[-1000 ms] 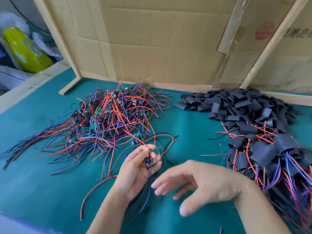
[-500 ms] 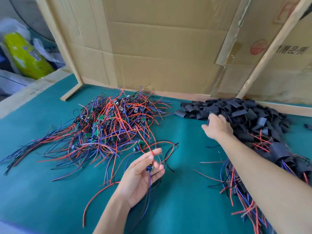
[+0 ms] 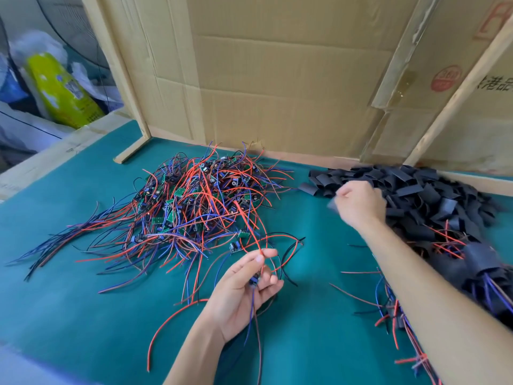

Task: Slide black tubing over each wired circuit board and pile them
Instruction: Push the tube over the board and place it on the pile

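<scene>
A tangle of small green circuit boards with red and blue wires lies on the green table at the left. A heap of short black tubing pieces lies at the back right. Sleeved boards with wires are piled at the right, partly hidden by my right forearm. My left hand pinches one wired circuit board between thumb and fingers, palm up, wires trailing down. My right hand is at the near left edge of the tubing heap, fingers curled; a blurred dark piece shows at its fingers.
A cardboard wall with wooden battens closes the back of the green table. Bags and a yellow-green pack lie beyond the table's left edge. Loose wires stick out under my right forearm.
My right hand reached from near my left hand out to the tubing heap, then curled its fingers and drew slightly back. My left hand kept holding the board.
</scene>
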Tool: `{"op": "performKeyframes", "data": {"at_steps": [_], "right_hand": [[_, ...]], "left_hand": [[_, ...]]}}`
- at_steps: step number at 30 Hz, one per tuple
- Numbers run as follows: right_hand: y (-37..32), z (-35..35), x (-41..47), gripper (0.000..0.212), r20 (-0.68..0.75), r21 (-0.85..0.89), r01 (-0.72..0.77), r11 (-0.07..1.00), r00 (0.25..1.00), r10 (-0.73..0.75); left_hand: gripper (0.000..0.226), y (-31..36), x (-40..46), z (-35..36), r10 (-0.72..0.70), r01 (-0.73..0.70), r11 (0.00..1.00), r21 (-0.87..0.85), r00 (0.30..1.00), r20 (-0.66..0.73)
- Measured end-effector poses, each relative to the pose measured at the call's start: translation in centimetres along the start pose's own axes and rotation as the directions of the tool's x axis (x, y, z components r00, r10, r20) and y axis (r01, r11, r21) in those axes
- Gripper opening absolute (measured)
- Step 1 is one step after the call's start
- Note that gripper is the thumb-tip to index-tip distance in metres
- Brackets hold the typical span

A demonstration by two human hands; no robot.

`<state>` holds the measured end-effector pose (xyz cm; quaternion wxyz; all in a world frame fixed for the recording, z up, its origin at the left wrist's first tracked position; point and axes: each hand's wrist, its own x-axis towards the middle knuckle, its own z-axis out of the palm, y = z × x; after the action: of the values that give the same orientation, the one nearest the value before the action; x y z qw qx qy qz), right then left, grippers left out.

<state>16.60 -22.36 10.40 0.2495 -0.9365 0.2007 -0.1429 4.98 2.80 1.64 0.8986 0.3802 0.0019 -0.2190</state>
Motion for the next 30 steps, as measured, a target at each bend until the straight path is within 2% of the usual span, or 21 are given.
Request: {"op": "performKeyframes", "data": {"at_steps": [2,3,4,6,8,10,14,18,19,20,22,24,26,30], "right_hand": [[-1.7,0.2,-4.0,0.022,0.104,0.386,0.079,0.919,0.986,-0.129],[-2.4,0.4,-6.3,0.022,0.139,0.512,0.101,0.853,0.97,-0.198],[-2.9,1.0,-8.7,0.021,0.153,0.569,0.134,0.811,0.952,-0.264],[-3.3,1.9,-12.5,0.018,0.099,0.533,0.271,0.801,0.921,-0.377],[-3.5,2.5,-15.1,0.014,0.019,0.461,0.371,0.806,0.904,-0.427],[-3.6,2.4,-16.6,0.007,0.005,0.527,0.357,0.771,0.906,-0.423],[-3.3,2.1,-17.7,0.004,0.13,0.601,0.278,0.749,0.891,-0.435],[-2.3,1.6,-17.7,0.014,0.043,0.444,0.451,0.774,0.852,-0.521],[-2.2,1.3,-17.5,0.016,0.028,0.439,0.451,0.777,0.858,-0.513],[-2.1,1.1,-17.3,0.017,0.039,0.485,0.413,0.771,0.871,-0.49],[-1.9,0.7,-16.7,0.023,0.114,0.612,0.287,0.737,0.89,-0.441],[-1.6,0.3,-16.1,0.03,0.136,0.663,0.211,0.718,0.91,-0.393],[-1.3,0.0,-15.4,0.03,0.086,0.728,0.152,0.668,0.947,-0.31],[-0.1,-0.6,-13.9,0.02,0.022,0.858,0.025,0.513,0.996,-0.086]], "left_hand": [[0.018,0.2,0.0,0.4,-0.003,0.003,1.0,-0.027,1.0,-0.01],[0.016,0.2,0.0,0.6,-0.002,0.001,1.0,-0.031,1.0,-0.01],[0.016,0.3,-0.1,0.6,0.001,-0.002,1.0,-0.029,1.0,-0.013],[0.017,0.3,-0.2,0.9,0.01,-0.01,1.0,-0.02,1.0,-0.009],[0.02,0.3,-0.3,0.9,0.021,-0.021,1.0,0.001,1.0,-0.01],[0.02,0.3,-0.2,1.1,0.023,-0.022,0.999,0.036,0.999,-0.03],[0.018,0.4,-0.3,1.3,0.012,-0.009,0.996,0.084,0.999,-0.037],[0.009,0.1,-0.4,1.7,-0.002,0.003,0.995,0.097,1.0,-0.005],[0.011,0.2,-0.4,1.8,-0.009,0.009,0.994,0.11,1.0,0.0],[0.023,0.2,-0.3,1.8,-0.015,0.016,0.99,0.14,1.0,-0.006],[0.039,0.2,-0.4,1.8,-0.029,0.032,0.975,0.22,0.999,-0.013],[0.026,0.3,-0.4,1.7,-0.027,0.025,0.966,0.256,1.0,0.003],[0.02,0.3,-0.6,1.7,-0.033,0.026,0.964,0.263,0.999,0.024],[0.025,0.2,-0.5,1.4,-0.041,0.025,0.97,0.243,0.997,0.062]]}}
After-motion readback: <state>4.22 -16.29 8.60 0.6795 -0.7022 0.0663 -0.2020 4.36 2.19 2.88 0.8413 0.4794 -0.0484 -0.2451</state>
